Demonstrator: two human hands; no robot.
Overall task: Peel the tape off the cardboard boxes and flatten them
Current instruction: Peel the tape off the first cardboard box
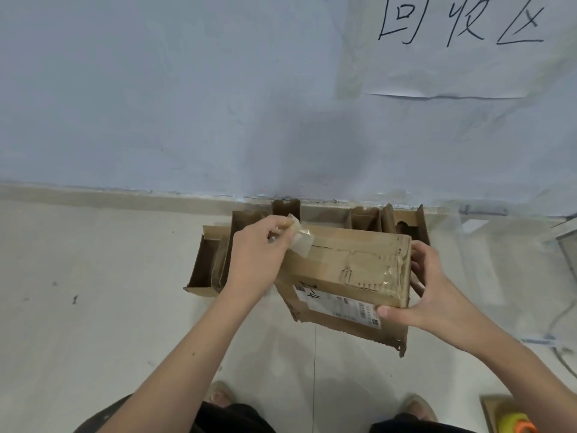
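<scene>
A brown cardboard box (346, 270) with a white shipping label (340, 304) is held up in front of me above the floor. My right hand (427, 295) grips its right end, thumb on the front corner and fingers behind. My left hand (256, 254) pinches a strip of clear tape (299, 239) lifted off the box's top left. More clear tape (387, 276) still clings to the torn top surface near the right end.
Several open cardboard boxes (206, 264) stand on the pale floor along the baseboard behind the held box. A paper sign (462, 48) with handwriting hangs on the blue-grey wall. At the bottom right corner sits a yellow and orange object (515, 423). My feet show at the bottom.
</scene>
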